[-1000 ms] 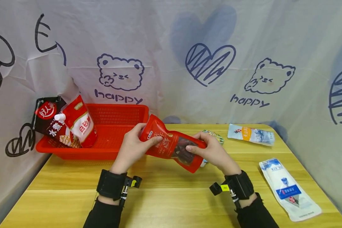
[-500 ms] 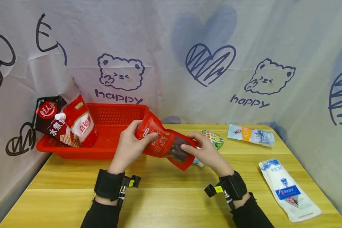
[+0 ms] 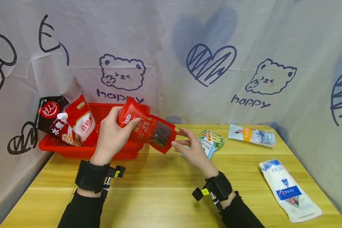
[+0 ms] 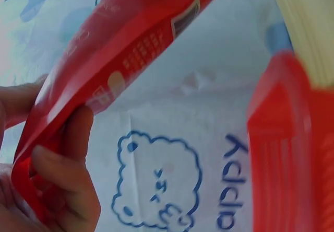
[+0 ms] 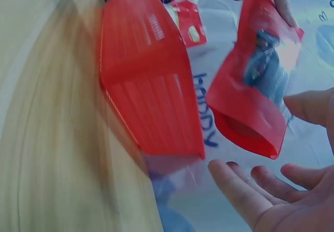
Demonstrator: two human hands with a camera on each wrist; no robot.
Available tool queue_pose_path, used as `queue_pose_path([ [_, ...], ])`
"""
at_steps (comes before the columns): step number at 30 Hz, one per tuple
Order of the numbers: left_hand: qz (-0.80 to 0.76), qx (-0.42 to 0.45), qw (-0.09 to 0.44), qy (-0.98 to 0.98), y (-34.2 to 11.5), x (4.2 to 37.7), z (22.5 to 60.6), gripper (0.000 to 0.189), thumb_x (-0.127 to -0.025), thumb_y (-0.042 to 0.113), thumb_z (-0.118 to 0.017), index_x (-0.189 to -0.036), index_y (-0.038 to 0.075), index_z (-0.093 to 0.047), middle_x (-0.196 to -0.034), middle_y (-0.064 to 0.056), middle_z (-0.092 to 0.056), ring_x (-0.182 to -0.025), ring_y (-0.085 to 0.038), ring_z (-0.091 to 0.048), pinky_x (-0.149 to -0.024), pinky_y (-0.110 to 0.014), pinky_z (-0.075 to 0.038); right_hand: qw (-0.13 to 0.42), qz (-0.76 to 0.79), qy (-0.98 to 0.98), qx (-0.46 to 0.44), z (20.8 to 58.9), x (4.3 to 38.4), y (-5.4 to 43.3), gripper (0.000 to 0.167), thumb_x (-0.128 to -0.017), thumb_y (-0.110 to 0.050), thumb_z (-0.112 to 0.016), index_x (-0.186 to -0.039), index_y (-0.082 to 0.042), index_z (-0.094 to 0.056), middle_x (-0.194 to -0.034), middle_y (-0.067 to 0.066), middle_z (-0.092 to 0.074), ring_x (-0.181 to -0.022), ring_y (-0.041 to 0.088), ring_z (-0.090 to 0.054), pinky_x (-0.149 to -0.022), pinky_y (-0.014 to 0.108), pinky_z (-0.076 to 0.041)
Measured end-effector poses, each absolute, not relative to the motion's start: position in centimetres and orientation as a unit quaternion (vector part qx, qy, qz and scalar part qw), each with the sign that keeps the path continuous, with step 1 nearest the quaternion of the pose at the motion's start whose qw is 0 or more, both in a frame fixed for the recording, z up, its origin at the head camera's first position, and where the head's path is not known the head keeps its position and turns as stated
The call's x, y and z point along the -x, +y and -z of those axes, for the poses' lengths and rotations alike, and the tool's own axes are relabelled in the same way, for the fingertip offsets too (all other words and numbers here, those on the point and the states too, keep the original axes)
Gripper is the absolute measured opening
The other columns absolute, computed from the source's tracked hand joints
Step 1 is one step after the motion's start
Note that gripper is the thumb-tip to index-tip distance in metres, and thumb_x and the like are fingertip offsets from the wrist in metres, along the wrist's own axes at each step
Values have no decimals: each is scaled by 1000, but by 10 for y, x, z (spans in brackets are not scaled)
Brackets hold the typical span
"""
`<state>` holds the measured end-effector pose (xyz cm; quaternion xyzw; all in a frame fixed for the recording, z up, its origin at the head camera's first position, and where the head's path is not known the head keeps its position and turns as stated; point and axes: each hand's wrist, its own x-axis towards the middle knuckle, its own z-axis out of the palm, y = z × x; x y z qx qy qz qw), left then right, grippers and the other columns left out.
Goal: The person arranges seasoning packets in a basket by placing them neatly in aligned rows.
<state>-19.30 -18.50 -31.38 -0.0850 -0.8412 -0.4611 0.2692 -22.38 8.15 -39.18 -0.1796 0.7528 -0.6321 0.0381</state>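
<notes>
My left hand [image 3: 111,133] grips one end of a red pouch [image 3: 143,128] with a clear window showing dark dried contents, perhaps chillies. In the left wrist view its fingers [image 4: 65,177] curl round the end of the pouch. The pouch is tilted in the air, over the right side of the red plastic basket [image 3: 102,154]. At the pouch's other end my right hand [image 3: 192,150] has its fingers spread; in the right wrist view, its fingers are apart from the pouch's base, with a gap at the thumb too small to judge.
A black pouch [image 3: 49,115] and a red-and-white spouted bag [image 3: 84,123] stand in the basket's left end. On the wooden table [image 3: 159,196] lie a green-and-blue packet [image 3: 212,141], a light blue packet [image 3: 252,135] and a white-and-blue bag [image 3: 288,190]. A printed curtain hangs behind.
The red pouch has moved left and up with my left hand, over the basket. My right hand has loosened from its lower end, uncovering the green-and-blue packet.
</notes>
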Motion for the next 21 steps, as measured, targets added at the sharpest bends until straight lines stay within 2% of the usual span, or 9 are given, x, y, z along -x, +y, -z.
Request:
queue_pose_path([
  [5,408,81,317,-852,-201,195,298,51,-95,23,-78,-131,-4,-55,-110,-21,-70,-88,-35,-67,-75,-54,-60,42,653,733,189,394,224,56,67,-99,-8,-68,-158,-4,-36,-150,21,-50,-118,35,-66,-92,46,-60],
  [11,351,70,338,-870,-217,202,279,52,-96,28,-76,-131,-4,-55,-107,-23,-67,-86,-37,-65,-72,-55,-59,58,666,720,186,395,223,23,67,-98,-5,-68,-158,-3,-37,-149,19,-52,-111,35,-69,-88,44,-61],
  [17,292,52,346,-890,-231,208,261,56,-96,31,-75,-135,-4,-55,-114,-25,-66,-92,-42,-66,-77,-62,-58,63,654,733,178,396,228,-8,68,-98,-7,-70,-156,2,-37,-149,21,-51,-104,39,-72,-85,44,-62],
  [21,260,44,336,-904,-239,214,253,55,-97,30,-73,-137,-3,-54,-120,-25,-65,-97,-44,-66,-81,-64,-57,54,634,755,157,396,235,-24,68,-98,-12,-72,-156,1,-39,-149,18,-52,-98,38,-74,-81,37,-63],
])
